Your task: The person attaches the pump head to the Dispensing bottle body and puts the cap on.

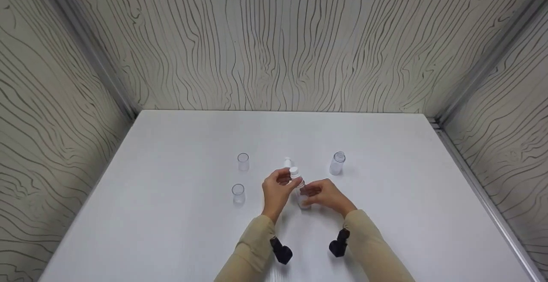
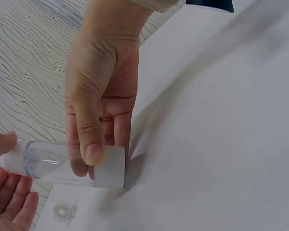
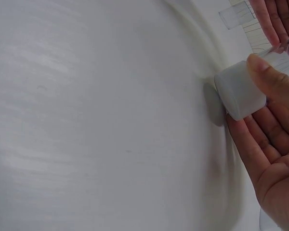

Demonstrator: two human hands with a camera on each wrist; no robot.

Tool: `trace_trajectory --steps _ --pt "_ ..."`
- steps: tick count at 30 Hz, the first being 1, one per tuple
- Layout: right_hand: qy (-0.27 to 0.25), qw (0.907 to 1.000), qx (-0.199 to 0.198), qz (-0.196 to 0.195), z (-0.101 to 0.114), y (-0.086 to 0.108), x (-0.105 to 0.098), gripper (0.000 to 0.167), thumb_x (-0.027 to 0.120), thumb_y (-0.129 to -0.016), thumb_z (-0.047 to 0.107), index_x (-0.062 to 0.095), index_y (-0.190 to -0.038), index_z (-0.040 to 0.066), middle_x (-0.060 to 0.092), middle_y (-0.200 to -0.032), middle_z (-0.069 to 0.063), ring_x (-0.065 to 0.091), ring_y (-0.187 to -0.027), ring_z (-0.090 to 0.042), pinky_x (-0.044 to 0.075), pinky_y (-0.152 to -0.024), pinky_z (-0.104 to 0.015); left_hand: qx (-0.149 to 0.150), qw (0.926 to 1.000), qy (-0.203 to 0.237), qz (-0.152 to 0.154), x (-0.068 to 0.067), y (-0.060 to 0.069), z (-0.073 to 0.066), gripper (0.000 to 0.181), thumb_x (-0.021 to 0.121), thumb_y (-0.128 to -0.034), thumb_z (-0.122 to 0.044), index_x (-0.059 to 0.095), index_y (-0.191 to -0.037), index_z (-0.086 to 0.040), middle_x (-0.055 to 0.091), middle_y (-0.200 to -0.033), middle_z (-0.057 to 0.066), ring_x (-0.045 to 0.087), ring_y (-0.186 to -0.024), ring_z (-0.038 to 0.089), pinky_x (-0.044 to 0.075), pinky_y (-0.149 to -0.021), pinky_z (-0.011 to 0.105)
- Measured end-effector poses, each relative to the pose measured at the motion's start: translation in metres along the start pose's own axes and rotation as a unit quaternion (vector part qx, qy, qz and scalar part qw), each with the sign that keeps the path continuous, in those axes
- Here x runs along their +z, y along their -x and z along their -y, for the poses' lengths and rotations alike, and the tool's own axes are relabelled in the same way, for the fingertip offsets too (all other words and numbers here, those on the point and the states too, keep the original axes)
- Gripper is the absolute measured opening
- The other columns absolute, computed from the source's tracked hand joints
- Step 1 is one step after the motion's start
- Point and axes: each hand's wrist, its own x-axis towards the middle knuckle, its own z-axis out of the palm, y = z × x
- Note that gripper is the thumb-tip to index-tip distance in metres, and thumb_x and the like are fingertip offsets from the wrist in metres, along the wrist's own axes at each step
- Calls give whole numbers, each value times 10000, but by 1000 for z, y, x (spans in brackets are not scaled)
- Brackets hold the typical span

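Both hands are on one clear bottle [image 1: 304, 201] with a white top [image 1: 294, 171], which stands slightly tilted near the table's middle. My left hand [image 1: 276, 190] pinches the white top between thumb and fingers. My right hand [image 1: 327, 195] grips the clear body lower down; in the left wrist view its thumb lies near the bottle's whitish base [image 2: 110, 167]. That base also shows in the right wrist view, close to the table; whether it touches is unclear. Just behind the left hand is a small white piece, perhaps a pump head [image 1: 287, 161], partly hidden.
Two clear cup-like pieces, one farther back [image 1: 243, 162] and one nearer [image 1: 238, 194], stand left of the hands. Another clear bottle [image 1: 337, 164] with an uncapped neck stands at the back right. Patterned walls [image 1: 274, 42] enclose the white table [image 1: 150, 213] behind and at both sides.
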Motion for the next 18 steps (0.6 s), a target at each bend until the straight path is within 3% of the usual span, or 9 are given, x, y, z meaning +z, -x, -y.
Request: trace_trajectory --steps 18 --pt "-136 9999 -21 85 3 2 -1 406 782 -758 78 667 -1119 -67 696 -1125 -253 687 -1041 -336 583 -906 -361 -31 9972 475 572 0 -2 2 402 672 -823 -23 590 -1189 121 668 -1160 278 688 -1067 346 592 -914 317"
